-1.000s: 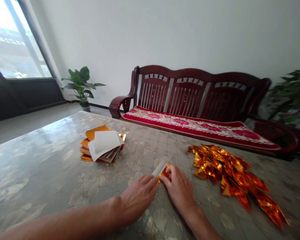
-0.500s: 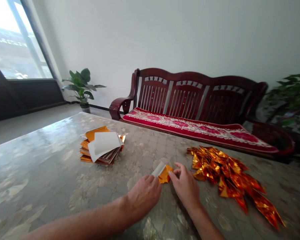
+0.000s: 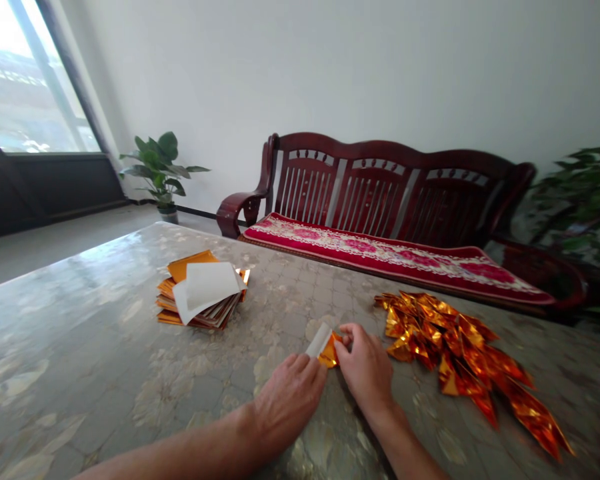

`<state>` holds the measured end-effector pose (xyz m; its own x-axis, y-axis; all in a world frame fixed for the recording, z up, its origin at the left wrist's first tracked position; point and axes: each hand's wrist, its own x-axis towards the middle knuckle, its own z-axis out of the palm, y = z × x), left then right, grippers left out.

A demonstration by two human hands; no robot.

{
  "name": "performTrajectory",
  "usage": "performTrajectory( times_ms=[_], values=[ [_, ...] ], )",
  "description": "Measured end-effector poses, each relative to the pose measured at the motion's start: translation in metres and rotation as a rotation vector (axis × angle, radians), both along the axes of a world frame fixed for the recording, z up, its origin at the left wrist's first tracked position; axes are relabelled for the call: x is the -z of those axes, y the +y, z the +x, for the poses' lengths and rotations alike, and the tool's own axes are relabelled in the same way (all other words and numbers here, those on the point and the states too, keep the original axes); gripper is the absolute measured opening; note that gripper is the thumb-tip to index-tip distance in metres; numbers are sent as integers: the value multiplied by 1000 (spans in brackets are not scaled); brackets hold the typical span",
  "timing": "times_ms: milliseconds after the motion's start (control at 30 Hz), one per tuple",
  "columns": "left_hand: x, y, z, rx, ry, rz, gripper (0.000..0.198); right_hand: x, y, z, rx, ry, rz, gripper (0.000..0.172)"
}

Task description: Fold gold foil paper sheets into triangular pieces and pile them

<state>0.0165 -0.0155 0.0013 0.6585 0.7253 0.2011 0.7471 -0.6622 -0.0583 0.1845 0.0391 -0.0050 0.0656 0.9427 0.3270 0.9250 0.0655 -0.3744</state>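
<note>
A small folded sheet (image 3: 329, 353), shiny orange with a white strip at its upper left, lies on the table between my hands. My left hand (image 3: 294, 393) is closed on its lower left edge, knuckles up, fingertips hidden. Thumb and curled forefinger of my right hand (image 3: 364, 363) pinch the orange right side. To the left sits an uneven stack of orange foil sheets (image 3: 180, 270) with white sheets (image 3: 211, 285) on top. At the right lies a heap of pointed, folded orange foil pieces (image 3: 450, 340).
The patterned table (image 3: 130, 360) fills the foreground. Behind it stands a dark red wooden bench (image 3: 375, 193) with a floral red cushion (image 3: 360, 248). A potted plant (image 3: 163, 167) is at the back left, leafy greenery (image 3: 590, 200) at the right edge.
The fingers of my right hand have closed in on the orange part, covering more of its right side. My left hand has shifted slightly right. The view has moved a little.
</note>
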Motion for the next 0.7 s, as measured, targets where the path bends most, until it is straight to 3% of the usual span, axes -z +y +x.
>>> performTrajectory(
  times_ms=[133, 533, 700],
  values=[
    [2, 1, 0, -20, -13, -39, 13, 1, -4, -1, -121, -30, 68, 8],
    [-3, 1, 1, -65, -77, -111, 21, 6, -10, 2, -310, 31, 68, 22],
    [-3, 2, -1, -88, -113, -101, 20, 1, -12, 8, -470, -43, 87, 25]
  ],
)
